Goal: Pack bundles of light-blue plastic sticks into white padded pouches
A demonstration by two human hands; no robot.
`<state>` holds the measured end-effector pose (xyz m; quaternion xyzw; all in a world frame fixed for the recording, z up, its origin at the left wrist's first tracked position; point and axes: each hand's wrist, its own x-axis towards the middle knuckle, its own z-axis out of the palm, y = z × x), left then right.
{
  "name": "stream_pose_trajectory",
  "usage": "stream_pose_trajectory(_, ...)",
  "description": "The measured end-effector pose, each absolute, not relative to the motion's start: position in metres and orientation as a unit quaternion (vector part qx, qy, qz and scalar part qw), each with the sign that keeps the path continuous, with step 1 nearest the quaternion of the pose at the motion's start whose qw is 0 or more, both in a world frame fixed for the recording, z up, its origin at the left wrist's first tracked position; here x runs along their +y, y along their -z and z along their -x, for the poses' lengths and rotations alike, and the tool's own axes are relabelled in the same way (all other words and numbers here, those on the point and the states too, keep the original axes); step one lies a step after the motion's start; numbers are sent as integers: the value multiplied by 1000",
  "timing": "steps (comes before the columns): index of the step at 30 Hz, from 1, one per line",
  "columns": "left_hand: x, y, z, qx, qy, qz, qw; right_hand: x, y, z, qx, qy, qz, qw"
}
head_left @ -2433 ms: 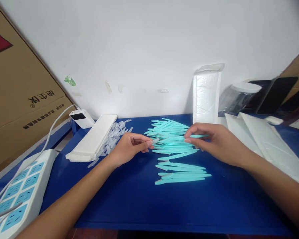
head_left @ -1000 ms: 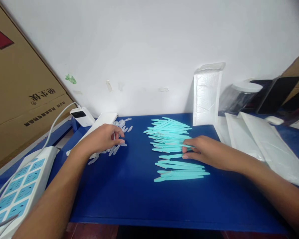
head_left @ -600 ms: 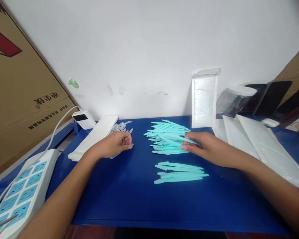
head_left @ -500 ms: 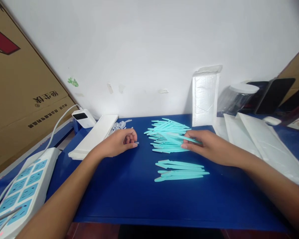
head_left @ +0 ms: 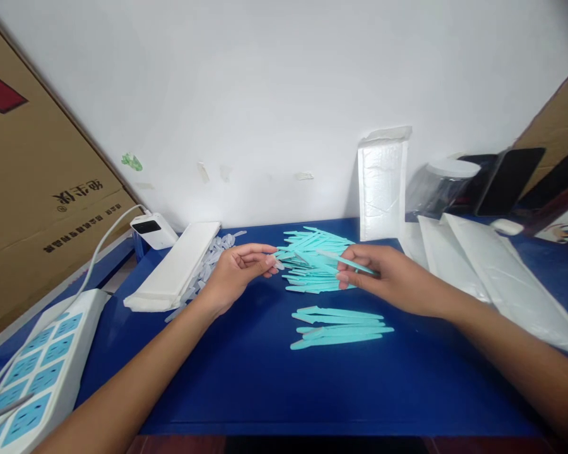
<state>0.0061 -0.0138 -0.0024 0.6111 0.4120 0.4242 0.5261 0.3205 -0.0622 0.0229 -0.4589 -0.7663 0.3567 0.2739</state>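
Observation:
My right hand point(head_left: 385, 272) pinches a turquoise eyebrow razor point(head_left: 330, 256), its blade end pointing left. Between the closed fingertips of my left hand point(head_left: 236, 275) is a small clear plastic cap point(head_left: 279, 265), close to the razor but apart from it. Behind and between the hands lies a loose pile of turquoise razors point(head_left: 315, 239). Nearer to me, several more razors point(head_left: 343, 331) lie roughly side by side on the blue table point(head_left: 246, 384). A heap of translucent caps point(head_left: 211, 260) is partly hidden behind my left hand.
Left of the caps lies a long white packet point(head_left: 173, 268), with a white device point(head_left: 154, 230) behind it and a power strip point(head_left: 42, 366) nearer. A silver bubble mailer point(head_left: 382, 189) leans on the wall. More mailers point(head_left: 485, 252) and a lidded jar point(head_left: 447, 186) are at right.
My left hand has moved right with the cap, toward the razor, uncovering more of the cap heap. My right hand still holds its razor at nearly the same place. The view has shifted slightly.

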Motion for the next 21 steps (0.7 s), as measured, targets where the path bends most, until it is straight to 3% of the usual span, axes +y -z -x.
stream_pose_trajectory(7, -13, 4, -4, 432, -425, -607, 515, -62, -22, -321, -755, -364, 445, 315)
stream_pose_trajectory(21, -15, 3, -8, 442, -410, -648, 465, -62, -22, -321, -770, -336, 451, 300)
